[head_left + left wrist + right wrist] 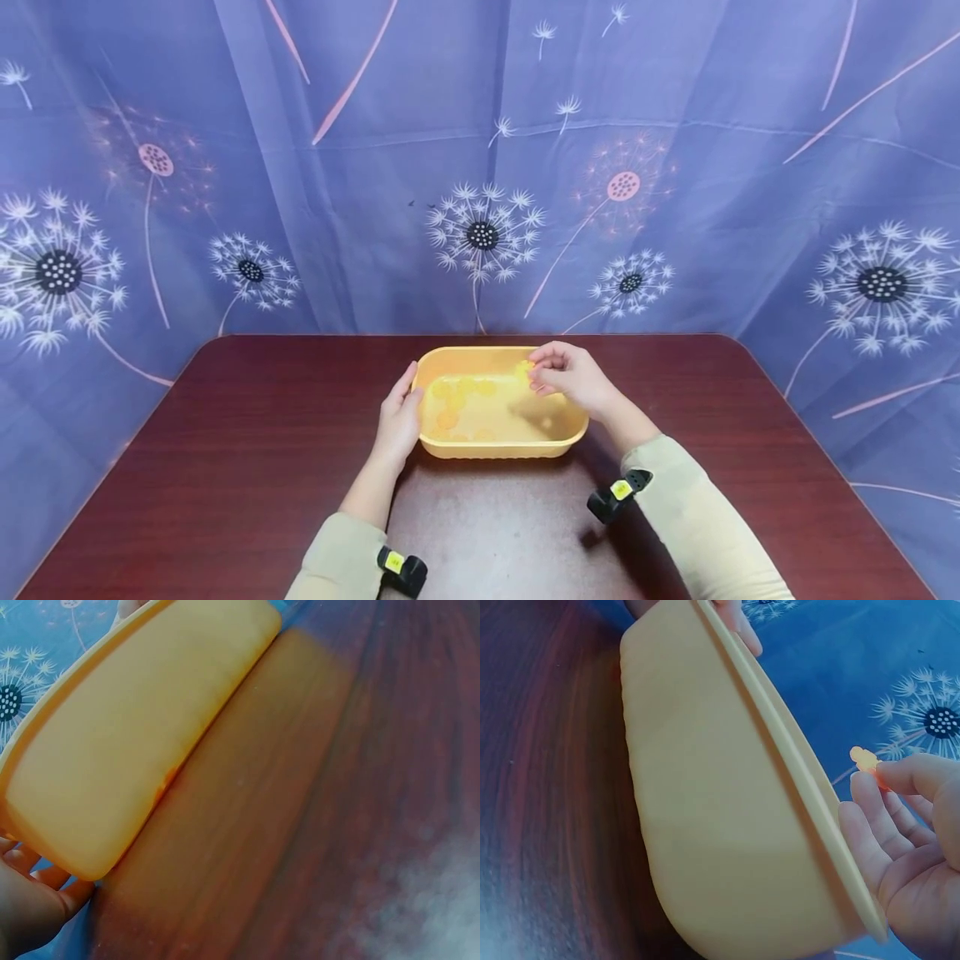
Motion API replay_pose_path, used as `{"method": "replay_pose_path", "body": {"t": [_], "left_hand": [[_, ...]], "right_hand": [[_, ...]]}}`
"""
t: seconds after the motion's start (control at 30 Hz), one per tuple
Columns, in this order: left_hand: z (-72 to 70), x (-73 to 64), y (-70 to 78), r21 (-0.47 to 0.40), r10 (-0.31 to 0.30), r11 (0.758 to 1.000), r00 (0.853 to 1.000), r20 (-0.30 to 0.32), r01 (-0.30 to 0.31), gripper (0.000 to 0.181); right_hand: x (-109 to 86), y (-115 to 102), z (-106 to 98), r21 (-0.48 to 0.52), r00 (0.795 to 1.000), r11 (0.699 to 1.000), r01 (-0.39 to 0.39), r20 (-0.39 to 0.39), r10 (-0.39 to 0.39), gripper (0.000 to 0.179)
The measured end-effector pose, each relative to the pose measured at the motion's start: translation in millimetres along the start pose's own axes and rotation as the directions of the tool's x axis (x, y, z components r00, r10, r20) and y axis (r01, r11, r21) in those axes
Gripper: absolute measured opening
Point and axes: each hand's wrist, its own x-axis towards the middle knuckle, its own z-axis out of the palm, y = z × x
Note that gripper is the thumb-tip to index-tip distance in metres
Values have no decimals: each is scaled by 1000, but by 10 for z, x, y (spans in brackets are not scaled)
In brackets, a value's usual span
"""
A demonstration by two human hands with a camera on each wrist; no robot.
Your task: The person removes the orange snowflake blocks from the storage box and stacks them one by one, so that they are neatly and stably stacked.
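Note:
A yellow oblong plastic basin (495, 451) stands near the table's far edge. At its left end my left hand (397, 427) holds the rim and side wall; in the left wrist view its fingers (52, 876) touch the basin's outer corner. Above the basin's right part, my right hand (577, 381) pinches a small, bumpy yellow-orange piece (865, 759) between thumb and fingertips. What that piece is cannot be made out. Several pale yellow-orange roundish pieces (447, 418) lie on the basin's floor, mostly toward its left, faint against the yellow.
The dark red-brown wooden table (262, 467) carries the basin. A blue curtain (375, 208) with dandelion prints hangs behind and at both sides. Black wrist cameras (402, 572) are strapped over both light sleeves.

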Motion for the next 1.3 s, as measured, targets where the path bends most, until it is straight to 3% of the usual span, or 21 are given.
{"method": "replay_pose_path", "body": {"t": [0.57,1.3], "left_hand": [[8,6,-20,9,-5,1000,1000,5,5,49],[0,13,-1,-2,4,1000,1000,3,-4,49]], "right_hand": [[-133,35,-269,68,996,997,19,-85,-13,33],[-301,157,-456,172,977,984,42,-214,-4,20]]}}
